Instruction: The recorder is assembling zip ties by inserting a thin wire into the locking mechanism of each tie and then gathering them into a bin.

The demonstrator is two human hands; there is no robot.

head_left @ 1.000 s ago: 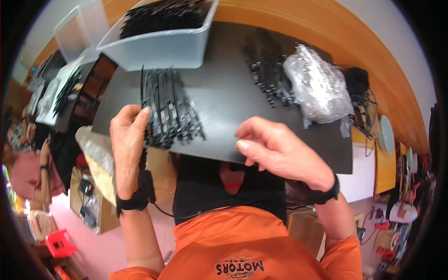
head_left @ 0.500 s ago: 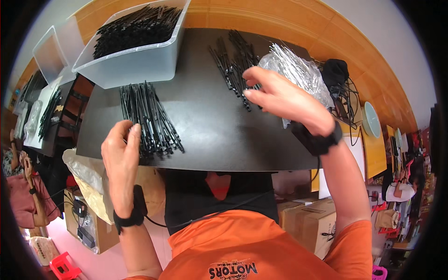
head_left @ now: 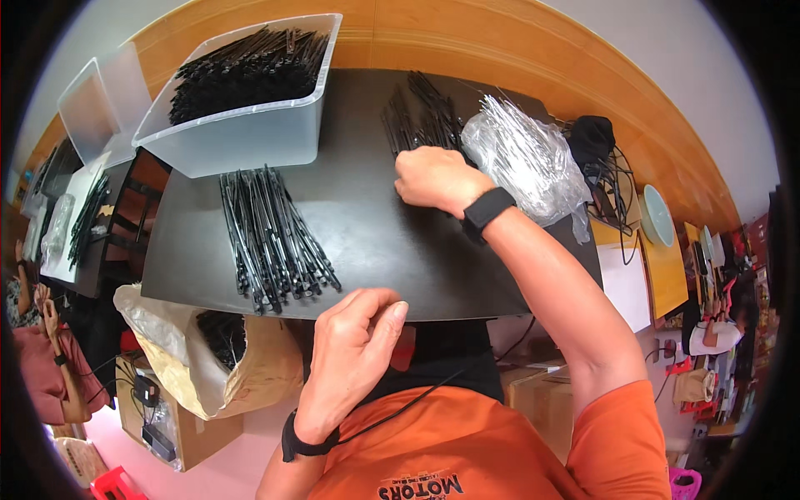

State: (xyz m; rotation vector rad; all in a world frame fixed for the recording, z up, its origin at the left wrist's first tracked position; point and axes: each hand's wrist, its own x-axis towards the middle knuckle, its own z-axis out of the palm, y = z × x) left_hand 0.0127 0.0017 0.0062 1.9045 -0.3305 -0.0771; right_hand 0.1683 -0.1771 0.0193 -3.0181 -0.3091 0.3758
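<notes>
My right hand (head_left: 437, 179) is closed at the near end of a loose pile of thin black sticks (head_left: 433, 112) on the dark table. Its fingertips are turned away, so anything they grip is hidden. At the table's front edge hovers my left hand (head_left: 354, 350), fingers loosely curled and thumb beside the index finger, with nothing visible in it. A second, fanned bundle of black sticks (head_left: 271, 237), with small knobby near ends, lies left of centre, beyond my left hand. Beside my right hand, a clear plastic bag (head_left: 554, 200) carries many shiny, silvery thin sticks (head_left: 521, 137).
A translucent bin (head_left: 242, 146) full of black sticks stands at the far left. Below the table's left edge sits an open paper sack (head_left: 267, 375) with dark contents. Black cables (head_left: 617, 179) and a pale bowl (head_left: 658, 215) are at the right. Other people sit far left and right.
My left hand has moved right and nearer to me, away from the fanned bundle. My right hand has turned over, closed and shifted slightly left and nearer at the far pile.
</notes>
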